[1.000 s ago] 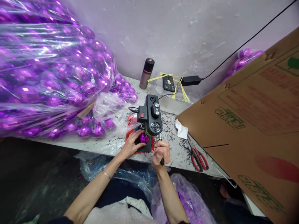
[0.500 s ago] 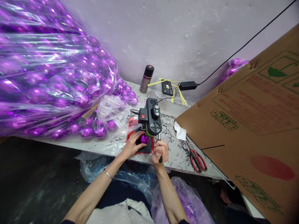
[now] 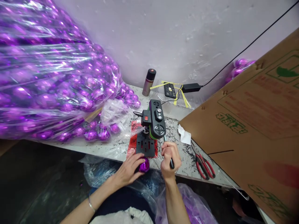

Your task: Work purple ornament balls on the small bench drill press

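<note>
Between the fingers of my left hand (image 3: 130, 169) is a shiny purple ball (image 3: 144, 165), in front of the table's near edge. My right hand (image 3: 171, 159) is wrapped round the black-ended lever (image 3: 172, 163) of a small black and green bench press (image 3: 158, 119). A red rocker switch box sits on the press's left side. Under its head, the slotted black base plate (image 3: 146, 146) carries no ball and lies on a red sheet (image 3: 132, 143).
Large clear bags of purple balls (image 3: 77, 81) fill the left. A spray can (image 3: 149, 82), a power adapter (image 3: 192, 88) and yellow ties lie behind. Red-handled scissors (image 3: 205, 166), white tissue (image 3: 184, 135) and a cardboard box (image 3: 247, 124) are at right. Black scraps litter the table (image 3: 112, 149).
My left hand has drawn the purple ball off the base plate toward me, past the table edge. My right hand, still on the lever, has moved slightly right and nearer to me.
</note>
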Demonstrator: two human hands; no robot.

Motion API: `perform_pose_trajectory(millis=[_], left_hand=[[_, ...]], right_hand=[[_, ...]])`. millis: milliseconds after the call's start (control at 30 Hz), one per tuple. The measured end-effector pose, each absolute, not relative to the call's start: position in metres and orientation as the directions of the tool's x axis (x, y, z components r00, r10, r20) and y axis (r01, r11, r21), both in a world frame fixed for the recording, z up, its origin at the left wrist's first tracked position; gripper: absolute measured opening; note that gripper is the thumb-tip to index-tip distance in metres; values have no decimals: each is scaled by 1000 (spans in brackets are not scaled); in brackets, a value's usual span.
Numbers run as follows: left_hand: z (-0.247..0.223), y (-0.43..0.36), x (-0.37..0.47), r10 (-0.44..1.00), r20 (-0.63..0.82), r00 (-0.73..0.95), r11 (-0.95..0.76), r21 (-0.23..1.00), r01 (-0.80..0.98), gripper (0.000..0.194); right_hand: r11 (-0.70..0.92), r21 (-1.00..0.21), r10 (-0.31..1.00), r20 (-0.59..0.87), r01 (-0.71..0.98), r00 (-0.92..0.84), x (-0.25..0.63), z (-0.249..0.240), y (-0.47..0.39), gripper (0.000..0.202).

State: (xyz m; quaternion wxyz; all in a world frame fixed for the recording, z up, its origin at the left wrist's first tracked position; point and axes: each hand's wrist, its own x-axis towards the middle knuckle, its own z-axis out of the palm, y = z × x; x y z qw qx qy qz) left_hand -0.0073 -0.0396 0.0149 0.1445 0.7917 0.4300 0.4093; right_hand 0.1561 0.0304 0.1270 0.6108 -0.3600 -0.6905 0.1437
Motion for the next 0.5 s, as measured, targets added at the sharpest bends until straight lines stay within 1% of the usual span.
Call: perform_pose_trajectory(millis=[67,100,133,167,200,233,267,300,367,433,467,500], left_hand=[[17,-47,-12,777,529,340,-616,532,581,64],[20,-45,-15,771,540,337,-620,515,592,69],[24,-38,-18,770,553,319,-612,500,613,67],[28,-27,-22,776,561,289,-591,484,645,58],[34,-12,-27,802,551,229,-534,490,689,46],[40,5,-34,855,497,151,-429,511,745,37],[45,25,-42,913,404,49,-278,533,799,33],[51,46,-51,933,360,-19,-192,540,820,33],[58,87,-71,951,294,-97,-81,540,838,33],[61,122,-92,966,216,-144,7,533,846,31],[61,136,-101,970,184,-158,38,527,849,36],[61,148,-108,973,160,-164,57,522,851,36]], right_hand=[[702,-640,669,743,312,17,156,121,30,31],[705,-639,666,746,308,26,156,120,30,31],[706,-639,662,748,304,34,156,119,31,31],[708,-638,660,750,302,38,155,118,31,30],[710,-637,658,752,301,41,155,118,31,30],[711,-636,657,753,301,39,155,118,31,30],[712,-634,656,754,302,35,155,118,31,31],[712,-632,656,754,304,30,155,119,31,31],[711,-630,659,752,313,17,155,119,31,30],[708,-628,663,749,323,3,156,120,30,30],[708,-627,663,748,326,-2,157,120,30,30],[709,-624,663,749,328,-8,157,121,30,29]])
